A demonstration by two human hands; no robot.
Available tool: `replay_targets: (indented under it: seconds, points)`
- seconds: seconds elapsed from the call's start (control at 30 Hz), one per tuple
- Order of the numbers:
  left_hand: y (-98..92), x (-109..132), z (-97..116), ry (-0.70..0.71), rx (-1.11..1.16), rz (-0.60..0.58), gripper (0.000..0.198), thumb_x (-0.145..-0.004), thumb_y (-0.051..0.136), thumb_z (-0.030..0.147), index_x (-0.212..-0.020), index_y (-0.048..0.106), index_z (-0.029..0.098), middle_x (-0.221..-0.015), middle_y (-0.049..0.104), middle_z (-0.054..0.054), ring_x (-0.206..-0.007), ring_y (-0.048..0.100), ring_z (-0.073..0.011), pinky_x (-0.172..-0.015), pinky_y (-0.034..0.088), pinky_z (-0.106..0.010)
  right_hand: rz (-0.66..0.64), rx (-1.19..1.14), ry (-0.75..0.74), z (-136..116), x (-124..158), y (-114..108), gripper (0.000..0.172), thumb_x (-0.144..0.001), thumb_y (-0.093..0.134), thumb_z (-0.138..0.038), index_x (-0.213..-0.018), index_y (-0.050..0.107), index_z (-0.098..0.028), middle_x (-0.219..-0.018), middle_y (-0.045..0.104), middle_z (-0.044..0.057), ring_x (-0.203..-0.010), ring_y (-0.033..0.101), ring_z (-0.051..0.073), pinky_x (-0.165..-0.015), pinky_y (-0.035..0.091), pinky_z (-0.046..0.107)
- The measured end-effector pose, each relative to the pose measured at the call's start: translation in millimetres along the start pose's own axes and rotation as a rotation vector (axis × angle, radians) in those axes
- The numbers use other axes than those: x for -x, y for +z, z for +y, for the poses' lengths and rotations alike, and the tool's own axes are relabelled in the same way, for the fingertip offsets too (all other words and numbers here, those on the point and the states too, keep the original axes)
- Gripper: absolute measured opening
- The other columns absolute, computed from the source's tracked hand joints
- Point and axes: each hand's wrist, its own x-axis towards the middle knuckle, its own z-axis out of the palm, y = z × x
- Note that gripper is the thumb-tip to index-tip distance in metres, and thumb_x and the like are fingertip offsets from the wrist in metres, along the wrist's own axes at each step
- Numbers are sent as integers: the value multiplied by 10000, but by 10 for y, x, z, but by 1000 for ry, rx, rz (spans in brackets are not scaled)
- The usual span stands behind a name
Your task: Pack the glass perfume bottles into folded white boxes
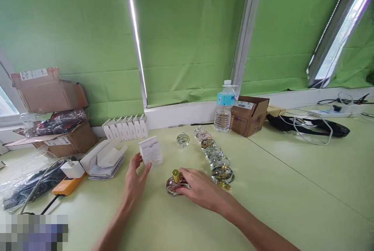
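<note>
The right hand (201, 188) clasps the three-o'clock side of a round, reddish glass bottle (173, 189) with a gold cylindrical cap (175, 175); at ten-thirty from it, the left hand (135, 175), thumb and fingers closed, holds a roughly upright white cardboard box (151, 153).

Daylight between blinds (189, 36), soft shadows, stretched edges, pixelated lower-left corner
</note>
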Motion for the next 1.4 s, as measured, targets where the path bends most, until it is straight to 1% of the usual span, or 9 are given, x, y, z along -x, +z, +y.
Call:
replay_targets:
  seconds: [0.23, 0.43, 0.57, 0.67, 0.8, 1.0, 1.1, 1.23, 1.4]
  points:
    - [20, 49, 78, -49, 35, -56, 539, -828, 642, 505, -1240, 508, 185, -1198, 677, -138, -1100, 645, -295, -921, 519, -480, 174, -114, -53, -58, -19, -111, 228, -942, 583, -448, -961, 596, -222, -954, 684, 30, -869, 630, 205, -727, 429, 283]
    - [17, 132, 307, 25, 99, -393, 419, -887, 594, 431, -1244, 543, 218, -1151, 715, -84, -1034, 684, -235, -915, 554, -429, 444, -178, -140, -46, -27, -172, 243, -961, 554, -442, -1063, 623, -232, -899, 662, 37, -787, 587, 192, -711, 474, 305]
    - [59, 209, 415, 94, 91, -480, 399, -905, 585, 391, -1274, 560, 242, -1218, 690, -74, -1060, 671, -223, -950, 546, -420, 606, -250, -184, -15, -25, -191, 286, -950, 568, -431, -1147, 589, -225, -1046, 677, 76, -762, 594, 189, -708, 514, 328]
    - [88, 261, 481, 137, 59, -506, 384, -903, 596, 364, -1277, 582, 276, -1253, 675, -53, -1073, 661, -218, -951, 543, -402, 679, -301, -231, -28, -14, -214, 267, -947, 583, -386, -1171, 565, -243, -1150, 664, 79, -905, 637, 214, -803, 533, 351]
    - [102, 300, 557, 170, 5, -513, 371, -898, 610, 347, -1266, 600, 299, -1255, 674, -33, -1070, 656, -214, -942, 538, -385, 655, -279, -327, -42, 4, -249, 269, -944, 599, -318, -1202, 553, -258, -1181, 646, 68, -1125, 597, 236, -959, 491, 374]
    - [78, 285, 559, 198, -33, -503, 353, -909, 591, 346, -1258, 598, 296, -1247, 674, -27, -1076, 648, -208, -943, 532, -371, 475, -242, -336, -22, 14, -238, 243, -939, 611, -319, -1173, 568, -269, -1152, 622, 52, -950, 619, 194, -757, 529, 293]
    - [64, 280, 541, 218, -65, -484, 326, -910, 585, 353, -1229, 607, 288, -1228, 681, -29, -1085, 642, -214, -955, 525, -383, 401, -207, -341, -38, 18, -233, 244, -943, 611, -294, -1180, 564, -264, -1148, 628, 43, -931, 614, 182, -799, 520, 296]
    - [60, 292, 520, 226, -131, -473, 283, -911, 581, 353, -1179, 621, 272, -1180, 698, -38, -1060, 651, -223, -942, 527, -404, 343, -121, -365, -51, 17, -232, 261, -950, 604, -279, -1207, 560, -263, -1204, 631, 48, -1071, 598, 211, -915, 496, 338]
    - [60, 302, 500, 278, -150, -473, 241, -924, 565, 346, -1143, 617, 259, -1094, 717, -37, -1008, 674, -222, -869, 563, -391, 319, -3, -421, -22, 8, -225, 306, -954, 602, -306, -1246, 543, -233, -1186, 649, 67, -1081, 588, 232, -908, 496, 376]
